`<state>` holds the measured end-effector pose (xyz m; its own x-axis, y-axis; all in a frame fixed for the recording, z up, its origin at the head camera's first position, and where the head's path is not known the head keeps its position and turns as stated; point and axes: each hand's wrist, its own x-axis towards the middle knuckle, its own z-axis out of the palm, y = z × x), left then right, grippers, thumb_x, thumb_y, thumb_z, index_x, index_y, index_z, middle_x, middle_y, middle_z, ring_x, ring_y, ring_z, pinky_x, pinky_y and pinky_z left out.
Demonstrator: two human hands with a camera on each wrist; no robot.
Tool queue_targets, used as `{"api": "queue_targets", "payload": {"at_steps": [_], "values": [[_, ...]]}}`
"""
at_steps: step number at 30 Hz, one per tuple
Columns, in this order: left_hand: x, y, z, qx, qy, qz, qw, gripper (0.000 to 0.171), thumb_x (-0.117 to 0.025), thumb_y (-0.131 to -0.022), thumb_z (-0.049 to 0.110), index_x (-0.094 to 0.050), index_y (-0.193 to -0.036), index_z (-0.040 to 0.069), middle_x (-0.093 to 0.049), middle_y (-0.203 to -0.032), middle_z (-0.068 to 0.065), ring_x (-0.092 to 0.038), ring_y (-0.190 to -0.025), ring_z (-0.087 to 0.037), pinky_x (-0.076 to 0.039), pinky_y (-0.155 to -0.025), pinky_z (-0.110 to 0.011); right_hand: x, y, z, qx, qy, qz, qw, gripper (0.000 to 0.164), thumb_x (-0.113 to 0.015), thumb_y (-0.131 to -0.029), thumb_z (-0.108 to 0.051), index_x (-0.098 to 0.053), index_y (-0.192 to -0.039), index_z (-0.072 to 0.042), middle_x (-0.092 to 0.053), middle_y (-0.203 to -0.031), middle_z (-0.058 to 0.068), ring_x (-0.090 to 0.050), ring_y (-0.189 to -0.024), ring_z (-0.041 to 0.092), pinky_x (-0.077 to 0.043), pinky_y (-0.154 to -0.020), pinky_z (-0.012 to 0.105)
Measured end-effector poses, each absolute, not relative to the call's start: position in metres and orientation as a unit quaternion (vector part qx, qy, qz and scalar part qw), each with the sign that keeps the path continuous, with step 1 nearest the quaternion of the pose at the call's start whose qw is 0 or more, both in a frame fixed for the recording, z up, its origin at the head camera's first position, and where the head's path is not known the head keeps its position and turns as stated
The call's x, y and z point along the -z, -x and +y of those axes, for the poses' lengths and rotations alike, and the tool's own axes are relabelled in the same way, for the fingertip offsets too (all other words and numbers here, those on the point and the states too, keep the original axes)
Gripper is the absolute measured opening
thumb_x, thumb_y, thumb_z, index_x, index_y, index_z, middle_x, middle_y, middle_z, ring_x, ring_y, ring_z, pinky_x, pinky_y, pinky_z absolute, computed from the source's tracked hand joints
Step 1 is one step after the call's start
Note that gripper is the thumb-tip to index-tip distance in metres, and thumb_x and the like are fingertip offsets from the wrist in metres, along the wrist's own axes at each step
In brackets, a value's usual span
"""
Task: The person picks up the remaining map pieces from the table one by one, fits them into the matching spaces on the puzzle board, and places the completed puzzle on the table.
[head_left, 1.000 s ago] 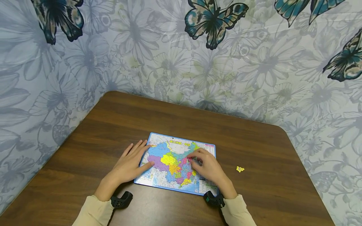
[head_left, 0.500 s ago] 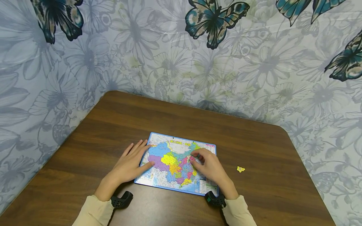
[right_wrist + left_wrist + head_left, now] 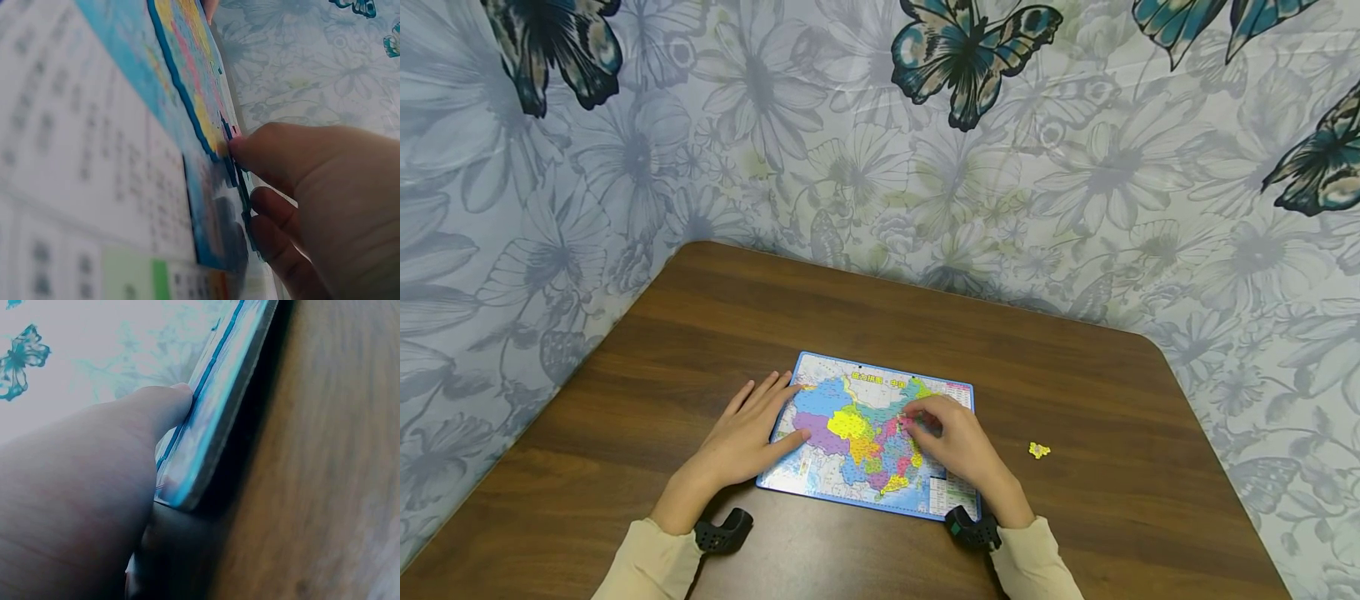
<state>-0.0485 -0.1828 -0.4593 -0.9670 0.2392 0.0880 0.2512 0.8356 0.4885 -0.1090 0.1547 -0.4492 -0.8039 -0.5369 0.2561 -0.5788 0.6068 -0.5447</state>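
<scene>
A map puzzle board (image 3: 820, 483) with a blue rim and coloured pieces lies on the table. Across its left edge my left hand (image 3: 737, 437) rests with fingers spread and thumb on the map; the left wrist view shows the thumb (image 3: 165, 406) on the board's surface. Over the map's right part, the thumb and forefinger of my right hand (image 3: 955, 437) pinch a small pink puzzle piece (image 3: 904, 422), mostly covered by the fingertips. In the right wrist view the thumb (image 3: 262, 153) is down at the raised pieces and the other fingers curl beneath it.
One loose yellow puzzle piece (image 3: 1039, 450) lies on the brown wooden table (image 3: 1112, 500) to the right of the board. Behind the table's far edge hangs a cloth (image 3: 850, 167) printed with flowers and butterflies.
My right hand shifted slightly right and lifted its fingertips a little, then came back left toward the map. The left hand and the board have stayed in place.
</scene>
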Motion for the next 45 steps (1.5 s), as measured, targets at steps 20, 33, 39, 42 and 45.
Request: {"api": "queue_targets", "payload": {"at_steps": [20, 33, 39, 42, 45], "values": [[0.4588, 0.0489, -0.1819, 0.255, 0.125, -0.959, 0.010, 0.076, -0.062, -0.097, 0.054, -0.044, -0.157, 0.010, -0.032, -0.167, -0.017, -0.023, -0.157, -0.036, -0.010, -0.127, -0.059, 0.4516, 0.1144, 0.1510, -0.305, -0.320, -0.895, 0.048, 0.018, -0.077, -0.093, -0.011, -0.079, -0.109, -0.019, -0.074, -0.111, -0.007, -0.060, -0.088, 0.008, -0.053, -0.073, 0.027], [0.4584, 0.0489, -0.1820, 0.254, 0.126, -0.959, 0.009, 0.077, -0.061, -0.097, 0.055, -0.043, -0.157, 0.009, -0.032, -0.167, -0.017, -0.023, -0.157, -0.037, -0.010, -0.127, -0.059, 0.4536, 0.1125, 0.1494, -0.281, -0.329, -0.898, 0.074, 0.012, -0.079, -0.092, -0.013, -0.079, -0.102, -0.020, -0.072, -0.108, -0.006, -0.059, -0.087, 0.009, -0.050, -0.069, 0.025], [0.4596, 0.0491, -0.1822, 0.252, 0.125, -0.959, 0.008, 0.077, -0.060, -0.098, 0.056, -0.043, -0.157, 0.010, -0.032, -0.167, -0.016, -0.023, -0.157, -0.036, -0.010, -0.127, -0.058, 0.4537, 0.1129, 0.1490, -0.284, -0.324, -0.900, 0.063, 0.013, -0.079, -0.092, -0.013, -0.080, -0.103, -0.019, -0.071, -0.107, -0.006, -0.059, -0.087, 0.010, -0.051, -0.071, 0.026], [0.4599, 0.0491, -0.1824, 0.253, 0.125, -0.959, 0.008, 0.077, -0.060, -0.098, 0.056, -0.043, -0.157, 0.010, -0.032, -0.167, -0.016, -0.023, -0.157, -0.036, -0.009, -0.127, -0.058, 0.4532, 0.1129, 0.1487, -0.286, -0.324, -0.900, 0.060, 0.015, -0.078, -0.092, -0.011, -0.080, -0.104, -0.019, -0.071, -0.109, -0.005, -0.060, -0.090, 0.012, -0.051, -0.072, 0.027], [0.4600, 0.0489, -0.1825, 0.255, 0.125, -0.959, 0.009, 0.077, -0.061, -0.098, 0.056, -0.043, -0.157, 0.010, -0.032, -0.167, -0.017, -0.023, -0.157, -0.036, -0.009, -0.127, -0.058, 0.4526, 0.1128, 0.1483, -0.287, -0.324, -0.900, 0.058, 0.016, -0.077, -0.092, -0.009, -0.080, -0.105, -0.019, -0.071, -0.110, -0.004, -0.060, -0.090, 0.012, -0.051, -0.072, 0.027]]}}
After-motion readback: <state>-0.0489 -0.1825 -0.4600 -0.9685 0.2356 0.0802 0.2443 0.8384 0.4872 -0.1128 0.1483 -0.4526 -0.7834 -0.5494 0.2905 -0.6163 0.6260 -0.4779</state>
